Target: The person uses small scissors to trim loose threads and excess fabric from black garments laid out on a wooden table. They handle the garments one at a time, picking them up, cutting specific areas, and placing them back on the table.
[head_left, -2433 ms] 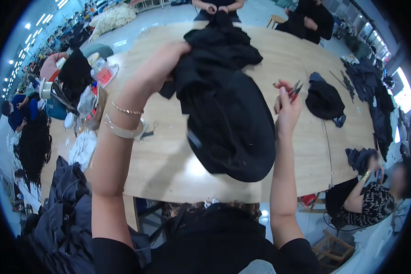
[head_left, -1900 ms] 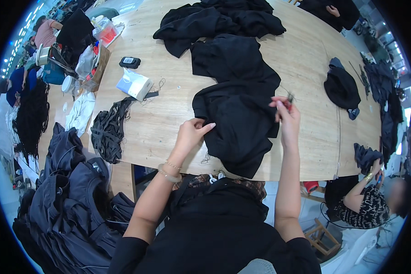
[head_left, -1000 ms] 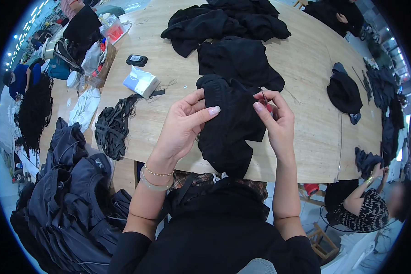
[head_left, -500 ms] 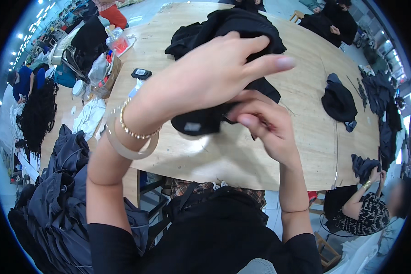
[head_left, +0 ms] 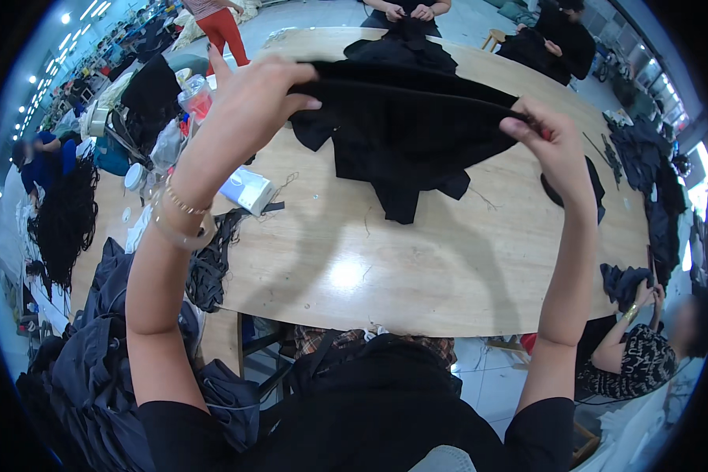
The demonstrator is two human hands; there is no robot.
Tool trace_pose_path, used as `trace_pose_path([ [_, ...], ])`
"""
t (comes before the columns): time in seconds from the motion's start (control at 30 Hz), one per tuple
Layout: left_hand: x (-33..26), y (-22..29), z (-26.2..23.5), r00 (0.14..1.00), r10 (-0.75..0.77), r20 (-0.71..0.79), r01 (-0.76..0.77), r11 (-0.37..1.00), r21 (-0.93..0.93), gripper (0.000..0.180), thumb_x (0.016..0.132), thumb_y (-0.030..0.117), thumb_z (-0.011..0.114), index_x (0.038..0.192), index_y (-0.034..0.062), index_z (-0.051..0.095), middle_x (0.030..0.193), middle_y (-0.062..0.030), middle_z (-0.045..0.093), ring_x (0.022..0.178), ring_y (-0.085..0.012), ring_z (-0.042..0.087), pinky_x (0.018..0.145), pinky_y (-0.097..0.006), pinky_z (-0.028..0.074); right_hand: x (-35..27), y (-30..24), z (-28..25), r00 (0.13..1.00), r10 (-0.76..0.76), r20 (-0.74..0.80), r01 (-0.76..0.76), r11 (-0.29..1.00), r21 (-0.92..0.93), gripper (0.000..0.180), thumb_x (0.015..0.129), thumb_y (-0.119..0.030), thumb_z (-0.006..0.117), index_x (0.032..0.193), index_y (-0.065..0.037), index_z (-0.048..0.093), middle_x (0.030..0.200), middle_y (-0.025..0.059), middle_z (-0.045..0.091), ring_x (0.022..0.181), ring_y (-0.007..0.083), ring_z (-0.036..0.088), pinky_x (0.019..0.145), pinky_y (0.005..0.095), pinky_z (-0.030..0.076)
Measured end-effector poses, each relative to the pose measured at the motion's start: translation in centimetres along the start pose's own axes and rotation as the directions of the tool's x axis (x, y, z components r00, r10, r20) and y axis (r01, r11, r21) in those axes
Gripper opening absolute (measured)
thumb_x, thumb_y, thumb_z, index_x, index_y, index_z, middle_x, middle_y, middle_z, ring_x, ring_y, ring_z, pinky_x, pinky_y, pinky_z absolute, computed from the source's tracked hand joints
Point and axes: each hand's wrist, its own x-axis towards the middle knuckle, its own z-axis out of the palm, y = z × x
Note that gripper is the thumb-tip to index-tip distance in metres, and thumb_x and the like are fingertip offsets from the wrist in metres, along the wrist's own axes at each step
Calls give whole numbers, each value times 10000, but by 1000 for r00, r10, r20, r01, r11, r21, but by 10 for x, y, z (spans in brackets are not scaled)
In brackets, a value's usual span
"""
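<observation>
A black cloth garment [head_left: 401,130] hangs stretched above the table, its top edge pulled nearly straight. Several flaps and a narrow strip dangle from its lower side. At its upper left end my left hand [head_left: 261,93], with a bead bracelet and a pale bangle at the wrist, pinches the edge between thumb and fingers. Its opposite end is gripped by my right hand [head_left: 554,138], thumb toward me. The garment's exact kind does not show.
Left on the wooden table [head_left: 346,275] are a tissue pack [head_left: 248,190] and dark fabric strips [head_left: 211,271]. Dark grey garments [head_left: 94,338] heap at lower left. Another black piece [head_left: 595,189] lies right. A person's hands [head_left: 411,13] hold black cloth across the table; others work at right.
My hands were close together over the bunched black cloth. They have moved wide apart, drawing it out between them, and my left hand has closed on its edge.
</observation>
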Motion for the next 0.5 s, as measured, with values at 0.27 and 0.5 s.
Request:
trace_pose_path([
  [0.27, -32, -31, -2, 949, 121, 290, 129, 694, -709, 322, 932, 250, 689, 1009, -60, 658, 805, -69, 660, 757, -104, 556, 751, -262, 477, -15, 65, -34, 938, 341, -69, -301, 896, 327, 199, 925, -315, 705, 864, -125, 703, 646, -140, 455, 555, -14, 329, 519, 211, 214],
  [0.5, -42, -14, 22, 896, 182, 405, 277, 484, -830, 283, 941, 205, 681, 1014, -68, 683, 856, -36, 673, 829, -84, 562, 820, -266, 469, -20, 79, -4, 940, 332, 80, -340, 889, 305, 219, 940, -326, 681, 880, -116, 695, 688, -118, 520, 594, -8, 406, 539, 204, 267],
])
